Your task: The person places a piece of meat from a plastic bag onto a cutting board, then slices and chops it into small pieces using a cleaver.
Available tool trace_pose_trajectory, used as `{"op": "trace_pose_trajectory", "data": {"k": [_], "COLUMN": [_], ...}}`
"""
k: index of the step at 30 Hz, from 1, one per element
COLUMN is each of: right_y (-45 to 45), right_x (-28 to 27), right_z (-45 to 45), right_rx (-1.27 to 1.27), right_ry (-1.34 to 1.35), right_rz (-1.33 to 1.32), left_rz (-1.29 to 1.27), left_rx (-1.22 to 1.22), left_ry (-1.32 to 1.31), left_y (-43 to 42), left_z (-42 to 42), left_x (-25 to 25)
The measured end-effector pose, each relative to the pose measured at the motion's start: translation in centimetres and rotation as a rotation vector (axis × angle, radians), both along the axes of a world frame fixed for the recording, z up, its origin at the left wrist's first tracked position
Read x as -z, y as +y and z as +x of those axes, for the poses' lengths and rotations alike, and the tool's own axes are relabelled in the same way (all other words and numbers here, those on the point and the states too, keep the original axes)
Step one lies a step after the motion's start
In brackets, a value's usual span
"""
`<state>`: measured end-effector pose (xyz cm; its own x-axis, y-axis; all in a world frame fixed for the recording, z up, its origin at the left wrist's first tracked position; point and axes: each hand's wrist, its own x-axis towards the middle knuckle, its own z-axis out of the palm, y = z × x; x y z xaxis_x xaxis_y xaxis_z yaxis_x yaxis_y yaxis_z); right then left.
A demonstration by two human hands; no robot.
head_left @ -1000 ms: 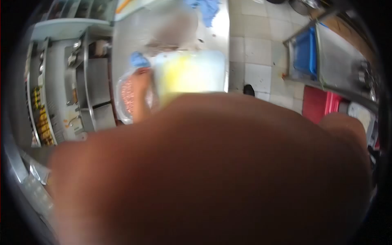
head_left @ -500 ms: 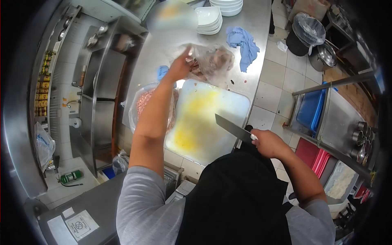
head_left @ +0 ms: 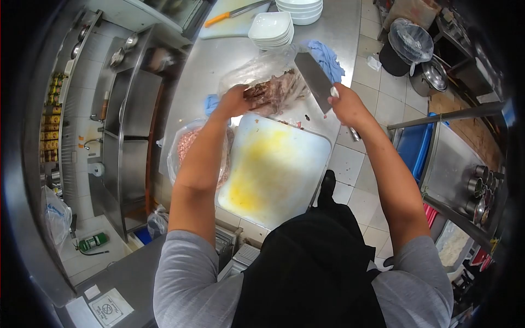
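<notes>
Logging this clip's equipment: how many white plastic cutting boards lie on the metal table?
2: the yellow-stained near board, in front of the black apron; the far board, under the orange-handled knife, cropped at the frame's top. No others show.

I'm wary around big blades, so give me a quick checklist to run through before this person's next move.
1. Cleaver held by its handle in the right hand: ok.
2. Left hand apart from the cleaver: ok.
3. Left hand's grip on the dark meat firm: cannot tell, fingers partly hidden.
4. Dark meat on the cutting board: not ok, it lies in a clear plastic bag beyond the board.
5. Board unstained: not ok, yellow stains show.
</notes>
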<state>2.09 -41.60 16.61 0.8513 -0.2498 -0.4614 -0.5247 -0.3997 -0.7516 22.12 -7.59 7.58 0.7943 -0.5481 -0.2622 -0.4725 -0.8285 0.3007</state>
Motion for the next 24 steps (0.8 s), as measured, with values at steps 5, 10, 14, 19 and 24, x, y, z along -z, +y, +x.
{"op": "trace_pose_trajectory", "data": {"k": [5, 10, 14, 19, 24], "right_y": [1.0, 2.3, 3.3, 4.5, 4.9], "right_x": [-0.1, -1.6, 0.1, 0.2, -1.3], "right_z": [-7.1, -17.4, -24.1, -27.5, -27.9], "right_rx": [-0.148, -0.186, -0.177, -0.144, -0.197], "right_ry": [-0.117, -0.049, 0.038, 0.018, -0.069], "right_rz": [0.027, 0.142, 0.191, 0.099, -0.064], "left_rz": [0.094, 0.234, 0.193, 0.292, 0.205], "left_rx": [-0.012, -0.009, -0.003, 0.094, -0.04], "left_ry": [0.084, 0.249, 0.221, -0.085, 0.243], "left_y": [-3.2, -4.7, -4.3, -6.4, -5.0], "left_z": [2.4, 4.6, 4.8, 2.6, 2.9], "left_x": [1.1, 0.8, 1.9, -6.0, -15.6]}}
